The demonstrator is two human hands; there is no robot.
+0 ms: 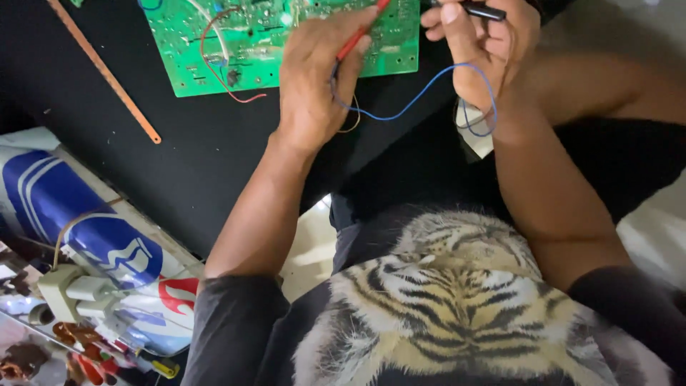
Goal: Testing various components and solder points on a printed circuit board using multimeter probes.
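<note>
Black tabletop carrying a green circuit board at its far edge, with a thin copper-coloured strip lying to the left. The left hand pinches a red probe whose tip rests over the circuit board. The right hand, just beside the board, grips a black probe. A blue wire loops between the 2 hands.
</note>
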